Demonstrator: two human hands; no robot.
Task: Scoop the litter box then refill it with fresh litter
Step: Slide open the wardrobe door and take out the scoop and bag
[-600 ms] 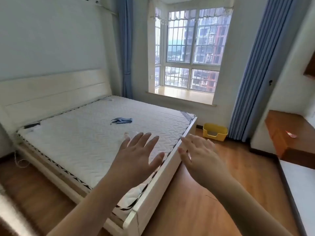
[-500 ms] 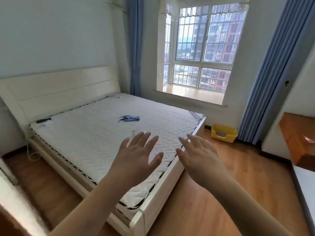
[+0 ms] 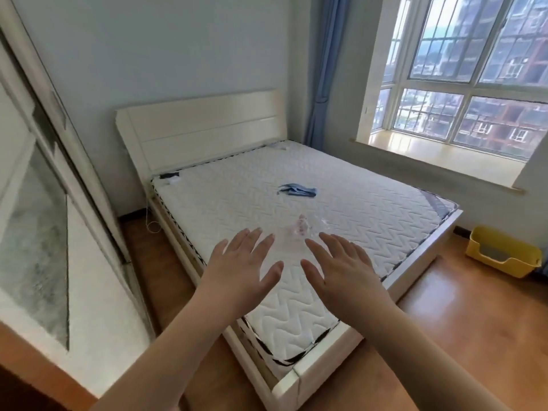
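Note:
A yellow litter box (image 3: 502, 253) with grey litter inside stands on the wooden floor at the far right, below the window and beyond the bed's foot corner. Both my hands are held out in front of me above the mattress, far from the box. My left hand (image 3: 241, 269) has its fingers spread and straight and holds nothing. My right hand (image 3: 341, 269) is likewise spread and empty. Just past my fingertips a small clear plastic wrapper with a pink piece (image 3: 301, 226) lies on the mattress.
A white bed (image 3: 370, 221) with a bare quilted mattress fills the middle; a blue cloth (image 3: 296, 190) lies on it. A wardrobe with sliding doors (image 3: 44, 218) lines the left. Wooden floor (image 3: 459, 321) runs along the bed's right side toward the box. A bay window is at the right.
The view has swung left: the bed and the litter box have shifted right in the frame and the wardrobe has come into sight. Both hands stay spread and empty.

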